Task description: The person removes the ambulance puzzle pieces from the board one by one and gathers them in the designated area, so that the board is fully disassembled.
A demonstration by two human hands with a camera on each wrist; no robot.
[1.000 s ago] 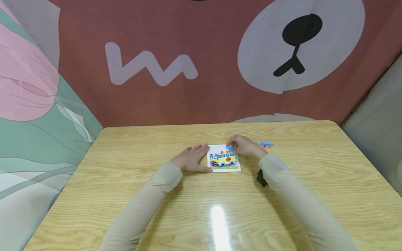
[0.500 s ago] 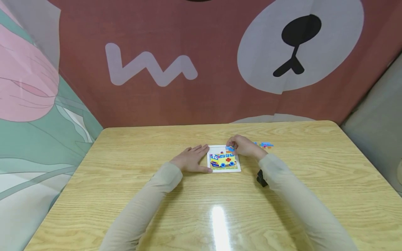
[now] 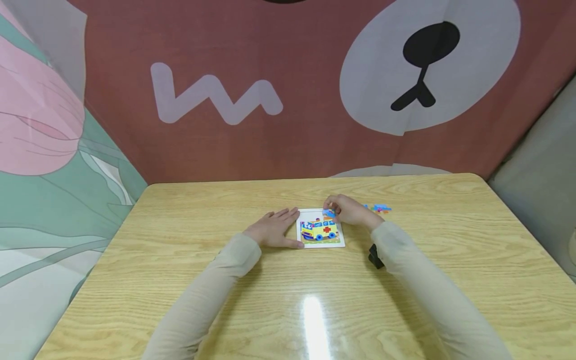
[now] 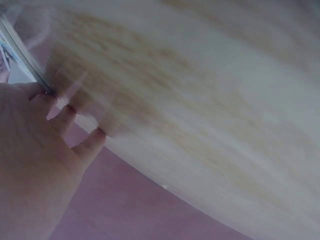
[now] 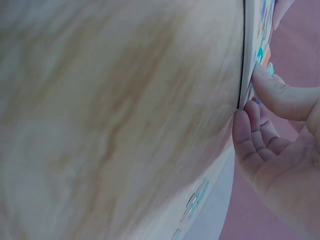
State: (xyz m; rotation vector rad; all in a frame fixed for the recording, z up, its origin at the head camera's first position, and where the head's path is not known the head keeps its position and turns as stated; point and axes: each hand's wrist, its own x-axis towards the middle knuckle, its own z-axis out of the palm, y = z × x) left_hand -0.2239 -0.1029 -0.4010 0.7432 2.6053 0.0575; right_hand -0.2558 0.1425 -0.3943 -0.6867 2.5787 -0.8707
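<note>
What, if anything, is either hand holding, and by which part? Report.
Left hand: no grip; spread along the left edge of the frame. Right hand: curled at a blue puzzle piece; whether it holds the piece, and by which part, cannot be told.

A smooth, glossy wood-grain counter gleams with reflected glare; the puzzle frame looks smooth, plastic or card unclear, while the wrinkled sleeves are matt cloth and the faintly creased backdrop matt printed fabric.
</note>
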